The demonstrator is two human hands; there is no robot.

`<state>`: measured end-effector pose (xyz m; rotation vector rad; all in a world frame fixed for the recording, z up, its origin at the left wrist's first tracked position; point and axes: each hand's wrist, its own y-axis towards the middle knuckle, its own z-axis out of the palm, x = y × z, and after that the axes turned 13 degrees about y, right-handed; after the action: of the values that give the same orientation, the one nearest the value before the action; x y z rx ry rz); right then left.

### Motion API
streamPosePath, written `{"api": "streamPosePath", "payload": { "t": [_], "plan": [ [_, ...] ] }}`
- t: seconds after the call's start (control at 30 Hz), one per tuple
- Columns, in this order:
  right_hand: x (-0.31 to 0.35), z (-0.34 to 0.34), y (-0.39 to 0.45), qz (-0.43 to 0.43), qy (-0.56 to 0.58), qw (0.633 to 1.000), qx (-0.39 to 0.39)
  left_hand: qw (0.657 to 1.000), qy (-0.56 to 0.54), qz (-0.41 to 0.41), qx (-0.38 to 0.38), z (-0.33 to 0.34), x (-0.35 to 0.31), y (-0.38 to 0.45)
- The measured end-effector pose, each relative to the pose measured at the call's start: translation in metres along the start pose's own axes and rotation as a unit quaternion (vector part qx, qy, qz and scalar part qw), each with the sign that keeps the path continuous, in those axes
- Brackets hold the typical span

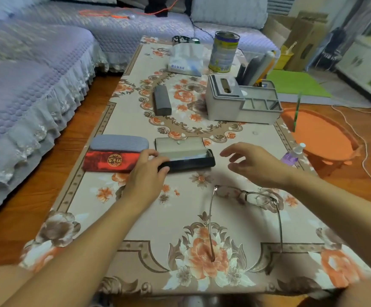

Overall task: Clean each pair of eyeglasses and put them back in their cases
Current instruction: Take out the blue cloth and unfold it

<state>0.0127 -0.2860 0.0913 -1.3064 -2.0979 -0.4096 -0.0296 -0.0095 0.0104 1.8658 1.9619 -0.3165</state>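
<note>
A black glasses case (191,161) lies open on the floral table, its flap (177,144) folded back. My left hand (145,173) grips the case's left end. Just right of the case hovers my right hand (253,162), fingers spread and holding nothing. A thin metal-framed pair of glasses (246,198) lies unfolded on the cloth in front of the case, temples pointing toward me. To the left sit a red case (111,161) and behind it a grey case (119,142), both shut. A dark grey case (162,100) lies farther back.
A grey tissue box and organizer (242,103) stands at the back right, with a tin can (224,52) and a plastic bag (186,58) behind. A small spray bottle (293,155) is at the right edge. A sofa (25,85) runs along the left.
</note>
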Motion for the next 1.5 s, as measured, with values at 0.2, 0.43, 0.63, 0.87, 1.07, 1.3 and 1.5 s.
{"api": "streamPosePath", "payload": {
  "t": [0.2, 0.43, 0.63, 0.87, 1.07, 1.3, 1.5],
  "plan": [
    [0.012, 0.005, 0.012, -0.022, -0.005, 0.998, -0.056, 0.998, 0.019, 0.039, -0.054, 0.008, 0.003, -0.019],
    [0.017, 0.039, 0.054, -0.112, -0.281, 0.953, 0.01, 0.991, 0.017, 0.08, -0.105, 0.025, 0.011, -0.018],
    [0.013, 0.045, 0.068, -0.101, -0.384, 0.91, 0.118, 0.99, -0.014, 0.076, -0.119, 0.027, 0.013, -0.016],
    [0.03, 0.011, 0.075, 0.022, -0.096, 0.995, 0.024, 0.99, -0.006, 0.075, -0.117, 0.023, 0.008, -0.018],
    [0.098, -0.021, 0.034, 0.136, 0.44, 0.887, 0.038, 0.962, -0.167, 0.087, -0.2, -0.054, -0.032, -0.033],
    [0.127, 0.019, -0.006, 0.12, 0.544, 0.827, 0.078, 0.952, -0.265, 0.135, -0.069, -0.094, -0.024, -0.075],
    [0.138, 0.046, -0.017, 0.135, 0.614, 0.77, 0.105, 0.953, -0.254, 0.15, -0.074, -0.095, -0.026, -0.079]
  ]
}}
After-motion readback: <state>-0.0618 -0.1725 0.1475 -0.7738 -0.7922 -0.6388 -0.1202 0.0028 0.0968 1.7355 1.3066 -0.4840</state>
